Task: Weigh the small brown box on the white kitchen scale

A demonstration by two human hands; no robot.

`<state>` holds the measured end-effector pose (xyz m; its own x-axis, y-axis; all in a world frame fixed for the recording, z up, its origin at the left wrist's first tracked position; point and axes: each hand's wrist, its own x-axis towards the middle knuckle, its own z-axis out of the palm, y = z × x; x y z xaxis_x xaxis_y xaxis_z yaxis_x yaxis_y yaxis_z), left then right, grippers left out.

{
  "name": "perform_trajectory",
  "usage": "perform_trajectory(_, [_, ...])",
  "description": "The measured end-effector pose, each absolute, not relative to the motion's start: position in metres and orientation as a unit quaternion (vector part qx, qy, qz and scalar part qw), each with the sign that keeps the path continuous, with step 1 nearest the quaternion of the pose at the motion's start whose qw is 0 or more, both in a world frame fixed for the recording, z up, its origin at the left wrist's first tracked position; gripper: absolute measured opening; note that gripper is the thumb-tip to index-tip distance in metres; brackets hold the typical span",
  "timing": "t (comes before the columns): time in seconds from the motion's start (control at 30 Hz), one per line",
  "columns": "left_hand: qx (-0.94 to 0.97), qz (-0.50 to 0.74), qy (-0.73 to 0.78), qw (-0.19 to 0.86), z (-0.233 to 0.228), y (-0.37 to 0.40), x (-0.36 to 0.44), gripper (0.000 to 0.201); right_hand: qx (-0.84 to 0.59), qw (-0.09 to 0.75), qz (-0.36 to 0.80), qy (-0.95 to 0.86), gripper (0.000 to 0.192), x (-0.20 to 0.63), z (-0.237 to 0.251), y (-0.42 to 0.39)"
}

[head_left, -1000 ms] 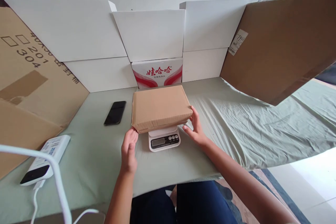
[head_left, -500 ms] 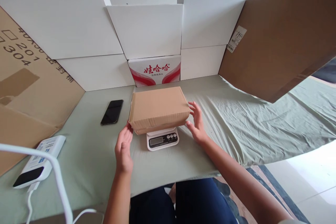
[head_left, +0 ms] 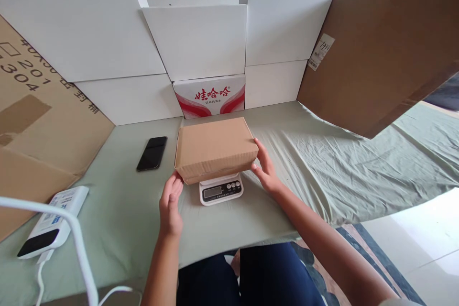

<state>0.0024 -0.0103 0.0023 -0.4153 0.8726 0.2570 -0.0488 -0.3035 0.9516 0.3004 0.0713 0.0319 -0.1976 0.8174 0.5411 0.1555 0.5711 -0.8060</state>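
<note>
1. One small change over the last half second: the right hand (head_left: pixel 267 172) has closed in, its fingertips now appearing to meet the right side of the cardboard box (head_left: pixel 216 146), where a slight gap seemed to show.
2. The box keeps its place over the kitchen scale (head_left: pixel 221 192), overhanging it left and right. It hides the scale's platform, so I cannot tell whether the scale bears all the weight.
3. For the work in hand, I judge this a steadying touch, with contact likely at both ends.
4. The left hand (head_left: pixel 170 208), left of the scale, has its fingers nearly straight and together at the box's near left corner, thumb free of the cardboard.
5. The right hand, right of the scale, spreads thumb and fingers about the near right corner.
6. Both grips are loose and wide, the box between them; neither hand wraps round it.
</note>
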Motion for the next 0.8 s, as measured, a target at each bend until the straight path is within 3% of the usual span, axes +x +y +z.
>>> perform_trajectory(0.57, [0.445, 0.683, 0.486, 0.316, 0.001, -0.012, 0.004, 0.087, -0.336, 0.539, 0.313, -0.706, 0.078, 0.300, 0.031, 0.069])
perform_trajectory(0.8, [0.475, 0.697, 0.451, 0.292, 0.050, 0.042, 0.002, 0.080, -0.312, 0.587, 0.308, -0.681, 0.073, 0.292, 0.061, 0.104])
